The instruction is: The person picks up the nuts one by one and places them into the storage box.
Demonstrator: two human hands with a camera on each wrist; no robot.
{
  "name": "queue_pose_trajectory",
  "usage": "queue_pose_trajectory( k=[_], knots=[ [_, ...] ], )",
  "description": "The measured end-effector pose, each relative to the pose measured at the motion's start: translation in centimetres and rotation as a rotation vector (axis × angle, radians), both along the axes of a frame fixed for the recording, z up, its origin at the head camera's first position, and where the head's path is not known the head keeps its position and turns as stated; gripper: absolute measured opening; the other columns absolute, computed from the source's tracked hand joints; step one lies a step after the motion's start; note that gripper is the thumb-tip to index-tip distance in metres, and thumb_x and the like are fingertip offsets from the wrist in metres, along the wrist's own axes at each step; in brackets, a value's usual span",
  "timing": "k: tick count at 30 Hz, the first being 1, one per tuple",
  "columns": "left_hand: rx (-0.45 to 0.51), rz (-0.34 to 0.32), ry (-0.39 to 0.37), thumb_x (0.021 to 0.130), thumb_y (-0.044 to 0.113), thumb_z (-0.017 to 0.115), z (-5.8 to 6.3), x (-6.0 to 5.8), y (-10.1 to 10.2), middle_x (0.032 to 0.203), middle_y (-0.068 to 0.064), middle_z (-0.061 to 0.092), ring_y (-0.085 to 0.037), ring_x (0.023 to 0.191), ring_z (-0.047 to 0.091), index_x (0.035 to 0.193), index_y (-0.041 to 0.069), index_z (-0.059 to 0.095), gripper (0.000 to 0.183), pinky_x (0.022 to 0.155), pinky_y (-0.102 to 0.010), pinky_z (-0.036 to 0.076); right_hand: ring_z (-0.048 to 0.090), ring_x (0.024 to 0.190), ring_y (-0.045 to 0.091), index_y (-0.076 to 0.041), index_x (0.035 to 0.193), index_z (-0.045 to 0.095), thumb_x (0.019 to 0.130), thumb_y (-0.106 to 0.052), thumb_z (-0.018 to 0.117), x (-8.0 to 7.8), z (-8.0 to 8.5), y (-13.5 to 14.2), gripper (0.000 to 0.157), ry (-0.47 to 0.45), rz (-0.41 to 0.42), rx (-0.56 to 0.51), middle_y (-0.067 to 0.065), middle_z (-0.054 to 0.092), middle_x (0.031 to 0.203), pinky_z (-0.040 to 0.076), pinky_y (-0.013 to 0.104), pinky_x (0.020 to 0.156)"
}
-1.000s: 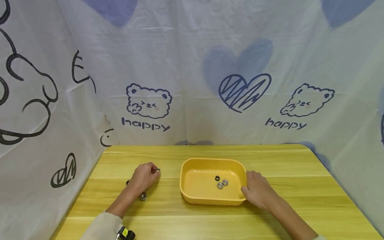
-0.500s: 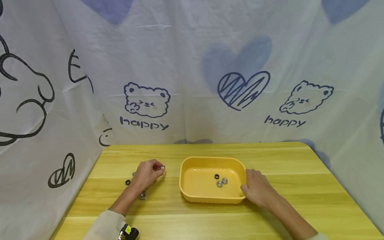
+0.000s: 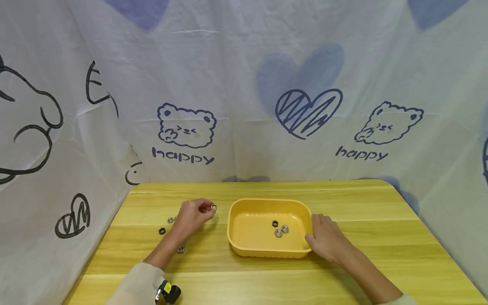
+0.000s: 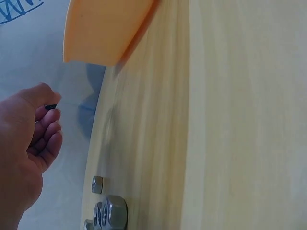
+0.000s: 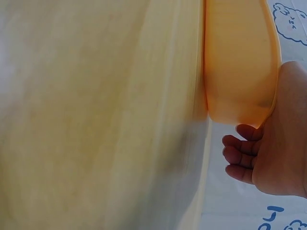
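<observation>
Between thumb and index finger my left hand point(image 3: 192, 218) pinches a small hex nut point(image 3: 214, 207), held left of the yellow plastic bin point(image 3: 249, 237). In the left wrist view the nut point(image 4: 51, 107) shows only as a dark sliver at the fingertips. My right hand point(image 3: 325, 237) grips the bin's right end wall, thumb over the rim and the other fingers outside. One black nut point(image 3: 275, 223) and two silver nuts point(image 3: 281, 231) lie together on the bin's floor, right of its middle.
Left of the bin, loose nuts lie around my left forearm: a black nut point(image 3: 162, 231), a small silver nut point(image 3: 170, 220) and larger silver nuts point(image 3: 181, 249), partly hidden. A patterned cloth point(image 3: 244, 84) hangs behind and beside the wood-grain table point(image 3: 244, 288).
My left hand, nut in its fingers, has moved right and slightly away from me toward the bin, uncovering nuts behind it. The right hand keeps its hold on the bin.
</observation>
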State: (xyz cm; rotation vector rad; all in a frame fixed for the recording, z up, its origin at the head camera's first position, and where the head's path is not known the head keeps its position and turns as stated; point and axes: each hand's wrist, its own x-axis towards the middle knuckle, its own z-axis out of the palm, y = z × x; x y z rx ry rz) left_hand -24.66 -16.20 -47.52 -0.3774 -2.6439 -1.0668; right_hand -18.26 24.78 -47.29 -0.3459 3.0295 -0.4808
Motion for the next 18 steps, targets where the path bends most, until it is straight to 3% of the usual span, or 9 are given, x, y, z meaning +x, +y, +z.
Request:
queue_pose_trajectory(
  k=[8, 18],
  knots=[
    [0.035, -0.046, 0.068, 0.084, 0.011, 0.083, 0.0, -0.2, 0.8, 0.086, -0.007, 0.079, -0.012, 0.073, 0.070, 0.097, 0.004, 0.080, 0.015, 0.066, -0.020, 0.057, 0.047, 0.098, 0.029, 0.010, 0.130, 0.048, 0.099, -0.021, 0.049, -0.1, 0.1, 0.1, 0.045, -0.010, 0.007, -0.001, 0.016, 0.055, 0.111, 0.039, 0.045, 0.087],
    [0.079, -0.095, 0.000, 0.086, 0.010, 0.082, 0.7, -0.2, 1.2, 0.087, -0.008, 0.077, -0.010, 0.075, 0.067, 0.100, 0.002, 0.078, 0.017, 0.068, -0.018, 0.055, 0.051, 0.104, 0.031, 0.012, 0.134, 0.047, 0.098, -0.021, 0.049, -0.2, 0.3, 0.1, 0.049, -0.016, 0.012, 0.009, 0.019, 0.057, 0.117, 0.042, 0.050, 0.092]
  ],
)
